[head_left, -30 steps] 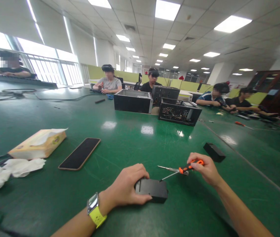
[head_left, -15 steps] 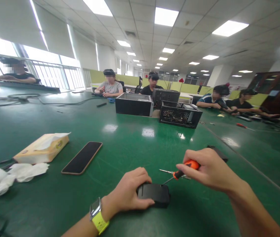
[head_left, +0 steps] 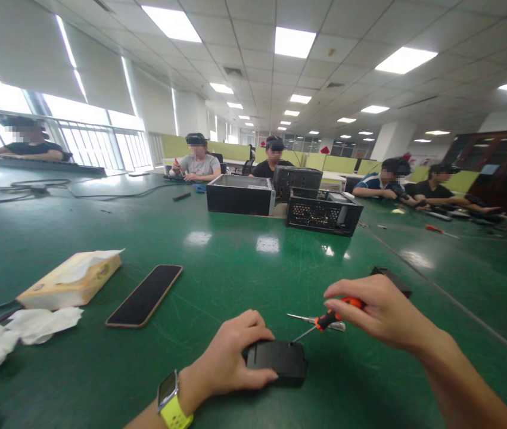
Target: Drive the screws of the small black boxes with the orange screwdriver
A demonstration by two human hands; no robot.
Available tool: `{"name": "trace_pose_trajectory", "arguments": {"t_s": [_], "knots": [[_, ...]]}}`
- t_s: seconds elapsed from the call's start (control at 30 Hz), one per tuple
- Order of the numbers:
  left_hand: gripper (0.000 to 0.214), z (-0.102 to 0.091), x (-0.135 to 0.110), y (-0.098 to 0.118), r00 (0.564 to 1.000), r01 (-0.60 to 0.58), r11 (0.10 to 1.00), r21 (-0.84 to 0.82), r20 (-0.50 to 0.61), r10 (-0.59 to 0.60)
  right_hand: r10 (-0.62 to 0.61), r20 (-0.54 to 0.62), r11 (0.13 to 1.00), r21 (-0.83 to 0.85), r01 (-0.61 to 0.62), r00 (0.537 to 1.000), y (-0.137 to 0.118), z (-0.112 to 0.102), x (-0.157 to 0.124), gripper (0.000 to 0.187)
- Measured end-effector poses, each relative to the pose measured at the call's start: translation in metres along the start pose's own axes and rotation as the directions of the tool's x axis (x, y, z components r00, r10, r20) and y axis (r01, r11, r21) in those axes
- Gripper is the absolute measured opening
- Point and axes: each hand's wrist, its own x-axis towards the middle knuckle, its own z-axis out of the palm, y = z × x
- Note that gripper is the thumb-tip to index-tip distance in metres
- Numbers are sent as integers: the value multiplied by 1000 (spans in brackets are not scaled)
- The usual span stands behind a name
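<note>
My left hand (head_left: 229,357) is wrapped round the left end of a small black plastic box (head_left: 280,359) that lies flat on the green table (head_left: 253,262). My right hand (head_left: 376,313) grips the orange-and-black handle of a small screwdriver (head_left: 324,322). Its thin shaft slants down to the left and its tip touches the top edge of the black box. A second thin metal tool (head_left: 311,319) lies on the table just behind the shaft. A yellow-strapped watch (head_left: 170,399) sits on my left wrist.
A phone (head_left: 145,295) lies face up at the left, beside a tissue box (head_left: 72,279) and crumpled tissues (head_left: 25,328). A small black block (head_left: 391,280) sits behind my right hand. Two open computer cases (head_left: 280,202) stand mid-table. Several people sit along the far edges.
My right hand lifted the screwdriver from the table, turned over the handle and set its tip on the black box. My left hand kept its hold on the box.
</note>
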Motion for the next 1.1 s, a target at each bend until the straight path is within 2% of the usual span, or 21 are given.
{"name": "trace_pose_trajectory", "arguments": {"t_s": [0.23,0.4,0.57,0.73,0.9,0.97,1.07,1.1], "knots": [[38,0,0,1,1000,-2,1000,-14,-18,2,-54,27,995,84,51,998,-4,-8,0,18],[38,1,0,1,1000,-3,1000,-2,-18,3,0,-57,1000,0,0,998,-2,-2,0,20],[39,1,0,1,1000,-5,1000,11,-14,5,-85,-37,993,74,88,996,-5,-3,1,21],[39,0,0,1,1000,-5,1000,24,-9,6,-43,-59,998,-40,41,997,-6,-5,-2,17],[39,-1,0,2,1000,-8,1000,19,-10,8,-88,40,995,58,85,995,-11,-12,-4,16],[38,-1,0,2,1000,-10,1000,22,-9,10,-70,51,996,61,67,996,-9,-13,-5,11],[38,0,0,1,1000,-15,999,29,-7,16,-13,-15,999,-39,13,1000,-6,-12,-7,36],[38,0,0,1,1000,-17,999,31,-6,17,-3,-32,999,-54,1,999,-6,-11,-6,38]]}}
